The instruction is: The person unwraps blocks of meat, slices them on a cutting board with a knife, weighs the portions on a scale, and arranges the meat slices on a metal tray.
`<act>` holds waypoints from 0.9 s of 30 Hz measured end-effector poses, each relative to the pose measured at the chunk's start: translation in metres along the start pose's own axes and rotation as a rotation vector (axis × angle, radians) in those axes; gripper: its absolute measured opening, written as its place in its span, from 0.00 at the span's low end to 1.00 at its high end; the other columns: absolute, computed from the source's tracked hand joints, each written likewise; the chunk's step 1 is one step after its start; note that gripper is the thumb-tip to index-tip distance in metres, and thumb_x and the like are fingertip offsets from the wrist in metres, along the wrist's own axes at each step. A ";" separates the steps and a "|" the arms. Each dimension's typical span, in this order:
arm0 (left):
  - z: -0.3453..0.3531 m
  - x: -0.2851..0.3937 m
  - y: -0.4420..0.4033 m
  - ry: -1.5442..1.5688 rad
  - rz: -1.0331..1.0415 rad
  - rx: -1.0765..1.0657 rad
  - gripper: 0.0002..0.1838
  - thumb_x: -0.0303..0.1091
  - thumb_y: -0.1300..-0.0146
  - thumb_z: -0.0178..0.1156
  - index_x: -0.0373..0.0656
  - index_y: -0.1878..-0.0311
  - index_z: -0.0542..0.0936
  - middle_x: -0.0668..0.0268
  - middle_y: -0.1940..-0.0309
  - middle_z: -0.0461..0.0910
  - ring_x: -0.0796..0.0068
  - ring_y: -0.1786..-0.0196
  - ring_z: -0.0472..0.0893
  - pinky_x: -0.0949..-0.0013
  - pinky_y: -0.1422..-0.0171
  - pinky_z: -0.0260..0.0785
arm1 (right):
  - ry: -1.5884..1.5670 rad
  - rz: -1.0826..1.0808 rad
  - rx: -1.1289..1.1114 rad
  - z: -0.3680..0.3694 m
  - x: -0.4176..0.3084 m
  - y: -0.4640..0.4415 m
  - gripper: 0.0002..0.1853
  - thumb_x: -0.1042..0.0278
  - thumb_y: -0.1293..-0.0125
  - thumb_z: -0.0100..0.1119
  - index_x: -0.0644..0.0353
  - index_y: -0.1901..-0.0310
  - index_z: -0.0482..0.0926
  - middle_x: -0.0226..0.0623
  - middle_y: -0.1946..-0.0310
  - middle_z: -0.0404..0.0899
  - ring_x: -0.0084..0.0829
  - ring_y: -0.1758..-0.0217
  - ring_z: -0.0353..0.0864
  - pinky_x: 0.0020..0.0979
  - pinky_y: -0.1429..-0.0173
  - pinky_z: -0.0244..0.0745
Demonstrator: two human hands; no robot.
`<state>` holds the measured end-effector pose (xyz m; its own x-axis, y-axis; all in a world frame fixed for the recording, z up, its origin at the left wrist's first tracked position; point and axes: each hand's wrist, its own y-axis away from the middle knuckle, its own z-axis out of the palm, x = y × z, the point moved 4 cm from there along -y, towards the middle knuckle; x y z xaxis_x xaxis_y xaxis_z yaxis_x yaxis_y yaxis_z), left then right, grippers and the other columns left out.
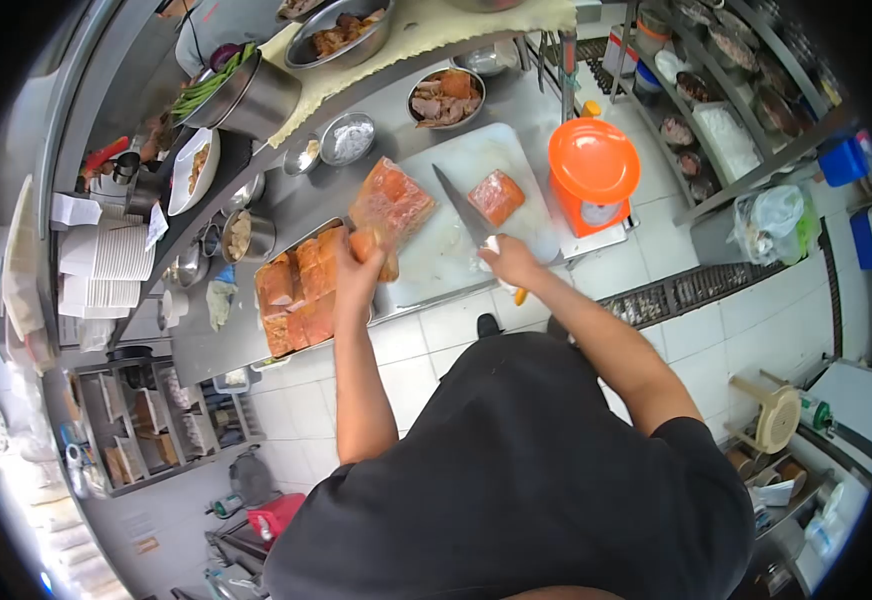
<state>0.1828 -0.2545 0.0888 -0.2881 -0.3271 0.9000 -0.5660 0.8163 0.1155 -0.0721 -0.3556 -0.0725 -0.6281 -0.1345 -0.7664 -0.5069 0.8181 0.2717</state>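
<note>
My left hand (358, 268) is closed around a small piece of roast pork (388, 266), held between the tray and the cutting board; the hand is slightly blurred. Just beyond it a larger slab of crisp-skinned pork (393, 198) rests over the board's left edge. In my right hand (512, 264) is a large knife (462, 204), its blade pointing away and left over the white cutting board (436, 262). Something white shows at the knife's grip, and a yellow end sticks out below the hand. A square pork piece (496, 197) lies right of the blade.
A tray (308, 355) packed with pork blocks sits at left. An orange kitchen scale (594, 165) stands right of the board. Behind are a bowl of cut meat (446, 98) and a small metal bowl (348, 138). Stacked white containers (121, 245) stand far left.
</note>
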 end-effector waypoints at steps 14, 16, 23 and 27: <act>-0.046 -0.121 0.071 0.119 -0.263 -0.082 0.52 0.42 0.38 0.77 0.31 0.22 0.55 0.49 0.33 0.70 0.61 0.33 0.75 0.62 0.30 0.71 | 0.430 -0.146 0.224 -0.115 -0.130 -0.052 0.35 0.48 0.30 0.64 0.59 0.28 0.71 0.54 0.46 0.84 0.53 0.44 0.85 0.51 0.40 0.81; -0.053 -0.123 0.074 0.141 -0.278 -0.051 0.52 0.42 0.37 0.76 0.31 0.21 0.54 0.49 0.33 0.70 0.61 0.33 0.75 0.62 0.30 0.71 | 0.378 -0.021 0.302 -0.149 -0.108 -0.138 0.30 0.53 0.29 0.60 0.55 0.29 0.73 0.55 0.46 0.85 0.54 0.42 0.85 0.49 0.39 0.81; -0.069 -0.125 0.098 0.170 -0.419 0.011 0.48 0.36 0.33 0.72 0.36 0.19 0.53 0.47 0.34 0.73 0.59 0.35 0.78 0.60 0.33 0.75 | 0.542 -0.521 0.888 -0.165 0.047 -0.421 0.23 0.59 0.31 0.60 0.58 0.37 0.81 0.54 0.47 0.86 0.57 0.42 0.85 0.46 0.36 0.79; -0.071 -0.125 0.111 0.190 -0.499 -0.004 0.46 0.36 0.31 0.71 0.38 0.19 0.54 0.48 0.33 0.72 0.59 0.34 0.77 0.60 0.32 0.74 | 0.305 -0.351 0.805 -0.180 0.033 -0.414 0.23 0.58 0.31 0.61 0.58 0.38 0.81 0.54 0.48 0.87 0.55 0.44 0.85 0.46 0.38 0.80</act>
<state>0.2111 -0.0888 0.0187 0.1605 -0.5841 0.7956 -0.5953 0.5857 0.5501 0.0103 -0.7994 -0.1054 -0.7020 -0.4958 -0.5112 -0.2068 0.8288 -0.5199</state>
